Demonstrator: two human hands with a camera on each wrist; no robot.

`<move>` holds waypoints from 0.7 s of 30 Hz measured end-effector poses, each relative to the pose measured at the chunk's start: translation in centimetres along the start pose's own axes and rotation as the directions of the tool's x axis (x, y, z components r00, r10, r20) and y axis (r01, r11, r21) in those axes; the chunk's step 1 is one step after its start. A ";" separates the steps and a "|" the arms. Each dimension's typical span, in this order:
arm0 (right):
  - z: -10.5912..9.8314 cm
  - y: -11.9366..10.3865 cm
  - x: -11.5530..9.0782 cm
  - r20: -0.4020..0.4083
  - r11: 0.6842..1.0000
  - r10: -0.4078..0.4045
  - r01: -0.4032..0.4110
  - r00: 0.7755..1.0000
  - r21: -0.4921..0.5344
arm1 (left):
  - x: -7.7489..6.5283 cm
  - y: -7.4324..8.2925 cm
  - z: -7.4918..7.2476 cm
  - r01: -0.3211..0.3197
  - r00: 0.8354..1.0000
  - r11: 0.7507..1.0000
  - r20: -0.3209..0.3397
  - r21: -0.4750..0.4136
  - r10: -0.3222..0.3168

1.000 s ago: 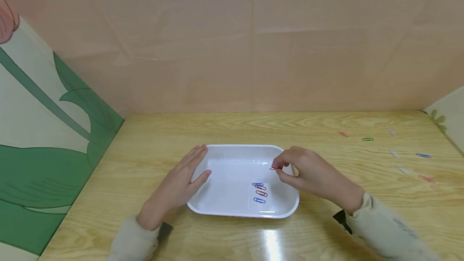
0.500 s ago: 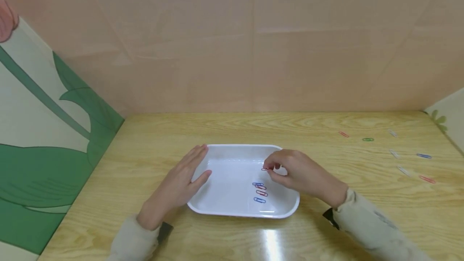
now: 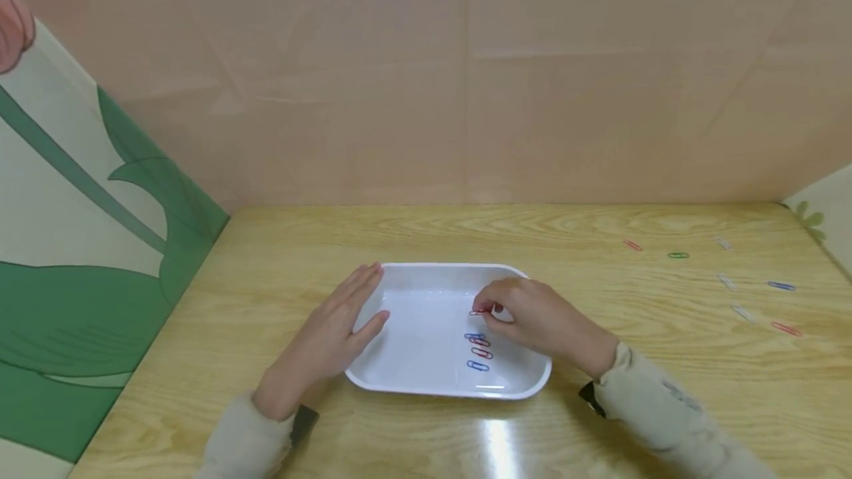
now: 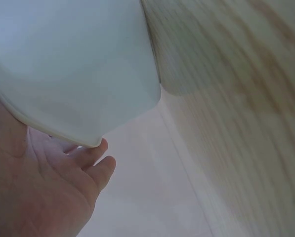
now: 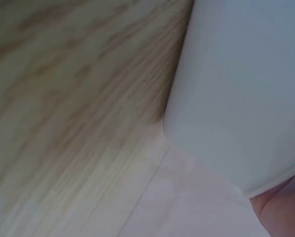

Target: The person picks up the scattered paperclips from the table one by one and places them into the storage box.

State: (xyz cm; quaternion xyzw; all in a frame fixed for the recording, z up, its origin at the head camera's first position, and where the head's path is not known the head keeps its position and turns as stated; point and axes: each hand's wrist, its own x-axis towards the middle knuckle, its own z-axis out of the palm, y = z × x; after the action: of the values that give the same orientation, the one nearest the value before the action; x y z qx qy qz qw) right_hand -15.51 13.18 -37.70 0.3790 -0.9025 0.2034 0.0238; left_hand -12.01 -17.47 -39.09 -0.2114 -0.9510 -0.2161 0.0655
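A red clip [image 3: 475, 313] is pinched in the right hand [image 3: 542, 320], over the right side of the tray [image 3: 413, 346], just beyond blue and red clips [image 3: 482, 352]. The left hand [image 3: 326, 335], fingers straight, touches the left rim. The wood-grain table [image 3: 599, 427] bears loose clips [image 3: 786, 328] at right; behind rises a creased beige wall [image 3: 373, 109], at left a leaf-patterned panel [image 3: 73, 316].

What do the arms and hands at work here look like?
A person's: ungloved left hand and ungloved right hand. A pale beige cloth left sleeve and matching right sleeve reach the wrists; the right one bears a blurry grey marking. A small black piece, purpose unclear, juts from beneath each sleeve.
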 end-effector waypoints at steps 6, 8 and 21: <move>0.5 -0.2 0.2 -0.011 1.000 0.004 -0.004 1.000 -0.030 | 0.0 0.1 -0.2 0.007 1.000 1.000 0.006 -0.004 -0.007; 0.6 -0.2 0.2 -0.017 0.999 0.011 -0.011 1.000 -0.042 | -0.1 0.1 -0.2 0.014 1.000 1.000 0.013 -0.004 -0.014; 1.0 -0.3 0.1 -0.027 0.991 -0.009 0.006 1.000 -0.132 | 0.0 0.1 -0.2 0.016 1.000 1.000 0.014 0.002 -0.016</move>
State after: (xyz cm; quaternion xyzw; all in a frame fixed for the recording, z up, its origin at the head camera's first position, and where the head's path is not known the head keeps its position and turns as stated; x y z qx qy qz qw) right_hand -15.28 12.51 -38.54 0.3772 -0.9121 0.1483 0.0619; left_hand -11.91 -17.45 -38.88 -0.2052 -0.9533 -0.2142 0.0573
